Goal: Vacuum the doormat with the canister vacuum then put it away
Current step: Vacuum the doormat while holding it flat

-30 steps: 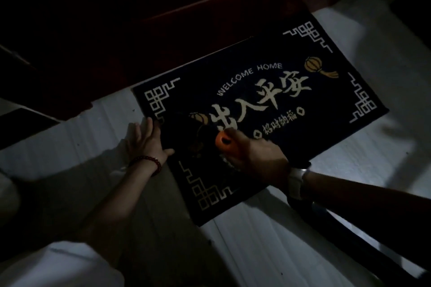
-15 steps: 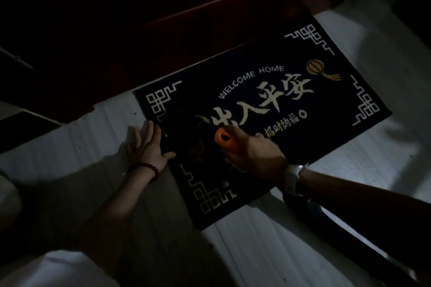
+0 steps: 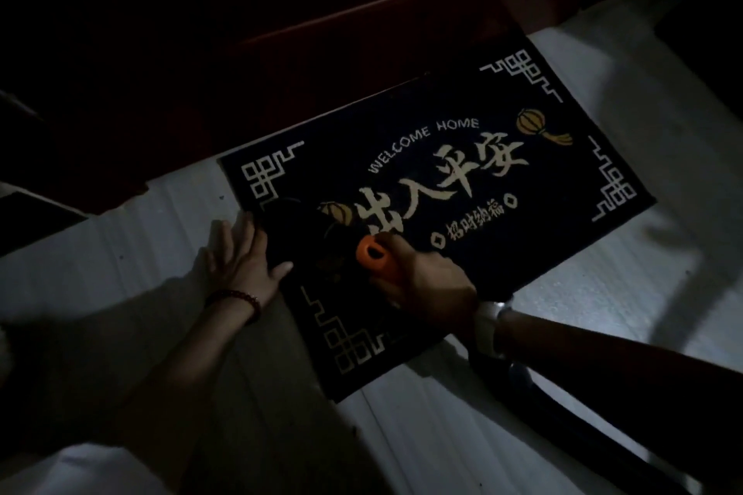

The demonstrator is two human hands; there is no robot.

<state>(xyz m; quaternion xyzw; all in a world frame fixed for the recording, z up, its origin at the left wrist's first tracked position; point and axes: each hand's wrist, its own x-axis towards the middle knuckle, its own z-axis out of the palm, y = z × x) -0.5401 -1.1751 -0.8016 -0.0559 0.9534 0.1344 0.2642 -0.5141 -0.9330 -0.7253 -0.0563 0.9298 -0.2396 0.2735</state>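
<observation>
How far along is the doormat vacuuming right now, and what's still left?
Done: hard to judge; the dim light shows no cleaned strip on the doormat. In hand: the right hand grips the orange vacuum handle over the mat's near-left part, its dark nozzle barely visible, while the left hand presses flat on the mat's left edge. Left: probably the rest of the mat, then putting the vacuum away.

Doormat (image 3: 502, 237) on floor (image 3: 603, 354), left hand (image 3: 237, 257) at its left edge
</observation>
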